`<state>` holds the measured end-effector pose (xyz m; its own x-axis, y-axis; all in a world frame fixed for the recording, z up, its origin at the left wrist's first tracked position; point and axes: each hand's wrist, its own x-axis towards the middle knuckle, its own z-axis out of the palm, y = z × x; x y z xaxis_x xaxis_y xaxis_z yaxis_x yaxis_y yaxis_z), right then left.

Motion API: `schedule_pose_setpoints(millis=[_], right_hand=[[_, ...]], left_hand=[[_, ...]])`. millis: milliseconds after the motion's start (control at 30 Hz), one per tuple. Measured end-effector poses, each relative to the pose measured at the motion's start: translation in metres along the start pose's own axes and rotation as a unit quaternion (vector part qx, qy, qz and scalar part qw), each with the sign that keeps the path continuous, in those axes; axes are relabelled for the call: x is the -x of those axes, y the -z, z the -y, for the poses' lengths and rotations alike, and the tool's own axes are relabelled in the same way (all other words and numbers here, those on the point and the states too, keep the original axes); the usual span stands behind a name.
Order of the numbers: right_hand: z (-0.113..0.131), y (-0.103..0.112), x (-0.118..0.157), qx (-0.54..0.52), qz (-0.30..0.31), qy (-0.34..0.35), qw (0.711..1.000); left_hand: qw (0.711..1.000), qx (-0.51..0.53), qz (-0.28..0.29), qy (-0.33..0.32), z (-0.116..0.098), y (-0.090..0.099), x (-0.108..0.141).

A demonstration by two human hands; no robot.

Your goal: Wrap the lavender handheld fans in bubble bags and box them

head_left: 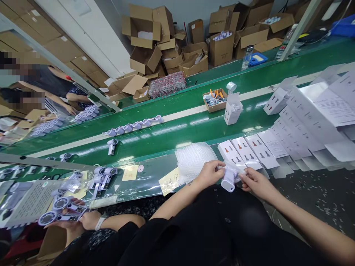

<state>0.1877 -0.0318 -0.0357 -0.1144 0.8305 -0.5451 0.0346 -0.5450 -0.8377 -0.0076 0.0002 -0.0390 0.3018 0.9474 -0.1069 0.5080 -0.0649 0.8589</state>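
Both my hands are at the near edge of the bench, around a small lavender device (228,180) with clear plastic wrap over it. My left hand (210,173) pinches the wrap at the device's upper left side. On the right, my right hand (255,182) has its fingers closed on the other side of the wrap. Just beyond my left hand lies a stack of bubble wrap bags (193,159). White printed boxes (240,153) lie in a row beyond my right hand.
A green conveyor (177,129) carries lavender fans (136,125), a small parts box (215,101) and an upright white box (233,111). A neighbour's hands (90,220) hold fans at the left. White cartons (307,122) stand stacked at the right.
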Motion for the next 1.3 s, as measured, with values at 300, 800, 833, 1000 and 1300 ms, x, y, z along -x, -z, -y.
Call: schedule_pose_setpoints(millis=[300,800,833,1000,1300], right_hand=[[0.052,0.0,0.021,-0.001,0.079,0.118,0.99],[-0.077,0.051,-0.028,0.511,-0.148,-0.048,0.845],[-0.084,0.046,-0.027,0.516,-0.149,-0.041,0.842],[-0.051,0.026,-0.024,0.542,-0.279,0.176,0.773],[0.079,0.016,-0.095,0.504,-0.189,0.355,0.765]], left_hand=[[0.974,0.214,0.06,-0.034,-0.03,0.063,0.007],[0.859,0.392,-0.288,0.158,0.032,0.07,0.006],[0.845,0.408,-0.301,0.171,0.035,0.073,0.006],[0.804,0.456,-0.327,0.198,0.046,0.078,0.005],[0.8,0.497,-0.297,0.157,0.014,0.071,-0.03]])
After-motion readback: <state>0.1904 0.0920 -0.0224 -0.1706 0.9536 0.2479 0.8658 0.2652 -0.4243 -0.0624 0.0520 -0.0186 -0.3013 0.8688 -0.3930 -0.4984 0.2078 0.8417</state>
